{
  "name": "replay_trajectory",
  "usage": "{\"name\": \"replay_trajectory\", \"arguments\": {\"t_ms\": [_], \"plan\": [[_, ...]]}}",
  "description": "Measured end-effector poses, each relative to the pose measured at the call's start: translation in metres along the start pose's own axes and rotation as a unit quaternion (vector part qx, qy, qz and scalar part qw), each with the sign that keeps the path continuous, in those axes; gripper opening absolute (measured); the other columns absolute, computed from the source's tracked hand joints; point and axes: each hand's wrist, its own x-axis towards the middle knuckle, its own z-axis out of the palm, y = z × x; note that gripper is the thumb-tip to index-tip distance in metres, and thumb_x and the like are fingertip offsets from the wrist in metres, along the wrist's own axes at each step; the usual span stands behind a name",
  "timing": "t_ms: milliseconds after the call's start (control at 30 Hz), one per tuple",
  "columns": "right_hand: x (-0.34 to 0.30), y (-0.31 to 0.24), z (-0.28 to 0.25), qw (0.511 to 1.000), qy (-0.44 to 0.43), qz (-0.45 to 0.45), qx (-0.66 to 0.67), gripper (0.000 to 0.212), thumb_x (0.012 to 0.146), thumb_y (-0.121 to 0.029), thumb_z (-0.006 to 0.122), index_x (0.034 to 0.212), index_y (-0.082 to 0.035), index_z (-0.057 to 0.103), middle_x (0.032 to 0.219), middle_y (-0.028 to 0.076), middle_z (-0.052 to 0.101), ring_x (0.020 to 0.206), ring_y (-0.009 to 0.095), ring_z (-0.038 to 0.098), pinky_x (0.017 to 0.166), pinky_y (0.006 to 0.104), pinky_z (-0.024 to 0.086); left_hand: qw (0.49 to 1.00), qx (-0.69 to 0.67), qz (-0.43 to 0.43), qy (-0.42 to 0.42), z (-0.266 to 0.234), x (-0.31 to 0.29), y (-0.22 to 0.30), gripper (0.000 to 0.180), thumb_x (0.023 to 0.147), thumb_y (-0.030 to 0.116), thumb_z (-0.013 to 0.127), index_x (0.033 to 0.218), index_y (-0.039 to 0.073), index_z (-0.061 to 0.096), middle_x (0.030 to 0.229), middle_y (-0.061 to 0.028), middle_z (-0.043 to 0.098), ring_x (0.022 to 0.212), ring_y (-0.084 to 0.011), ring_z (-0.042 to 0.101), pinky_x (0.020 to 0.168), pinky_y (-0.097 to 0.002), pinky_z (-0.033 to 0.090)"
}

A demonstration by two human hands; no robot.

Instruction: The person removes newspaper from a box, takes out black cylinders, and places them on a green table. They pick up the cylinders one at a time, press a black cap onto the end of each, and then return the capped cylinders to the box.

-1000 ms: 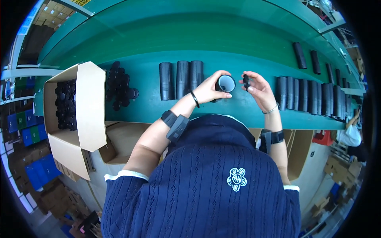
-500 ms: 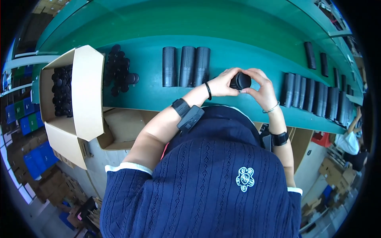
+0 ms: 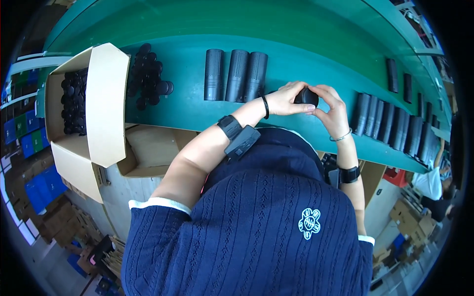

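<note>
Between my two hands, above the near edge of the green table, is a black tube (image 3: 306,97) seen end-on, with a smooth round cap facing up. My left hand (image 3: 286,100) wraps its left side, thumb across the cap's near rim. Curled round the right side, my right hand (image 3: 333,108) has its thumb and fingers at the rim. Fingers cover most of the tube's body. Three black perforated tubes (image 3: 238,75) stand or lie beyond my left wrist; I cannot tell which. Farther left, loose round black caps (image 3: 146,74) form a heap.
A cardboard box (image 3: 107,106) with raised flaps holds many black caps at the left. Another open cardboard box (image 3: 157,150) sits below the table edge. Several black tubes (image 3: 385,119) line the right side, with a few more behind them. A person (image 3: 428,183) is at the far right.
The whole view has shifted slightly. My left thumb has come up onto the near rim of the cap, and both hands still hold the tube in about the same place.
</note>
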Motion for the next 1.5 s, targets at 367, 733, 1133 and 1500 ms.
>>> {"name": "replay_trajectory", "arguments": {"t_ms": [367,733,1133,1500], "plan": [[0.003,-0.012,-0.004,0.997,-0.026,-0.028,-0.060,0.056,0.054,-0.006,0.080,0.108,-0.004,0.065,0.108,0.012,0.061,0.099,0.029,0.059,0.085,0.0356,0.049,0.999,0.028,0.030,0.010,0.000,0.000,-0.003,0.067,0.080,0.049,0.065,0.126,0.004,0.046,0.117,-0.0184,0.053,0.114,-0.0336,0.047,0.097,-0.0407,0.038],[0.007,-0.022,-0.001,0.997,-0.038,-0.003,-0.064,0.056,0.052,-0.009,0.082,0.105,-0.003,0.067,0.106,0.012,0.062,0.098,0.027,0.059,0.084,0.0349,0.049,0.999,0.024,0.030,-0.017,-0.004,-0.002,-0.009,0.061,0.084,0.041,0.065,0.126,0.002,0.044,0.116,-0.0157,0.050,0.111,-0.0275,0.047,0.095,-0.0352,0.038],[0.003,-0.015,0.005,0.998,-0.003,-0.030,-0.054,0.057,0.052,-0.010,0.082,0.107,-0.004,0.067,0.103,0.011,0.062,0.095,0.027,0.059,0.082,0.0346,0.049,1.000,0.005,0.021,-0.013,-0.008,-0.004,-0.001,0.064,0.081,0.049,0.064,0.122,0.004,0.048,0.114,-0.0181,0.053,0.110,-0.0336,0.048,0.093,-0.0409,0.039],[0.003,-0.021,0.012,0.999,-0.001,-0.026,-0.033,0.056,0.053,-0.010,0.082,0.105,-0.002,0.066,0.101,0.011,0.061,0.093,0.027,0.058,0.081,0.0351,0.049,0.998,0.026,0.047,-0.022,-0.010,-0.008,-0.004,0.052,0.084,0.038,0.064,0.118,0.002,0.049,0.112,-0.0158,0.054,0.107,-0.0282,0.049,0.091,-0.0360,0.039]]}}
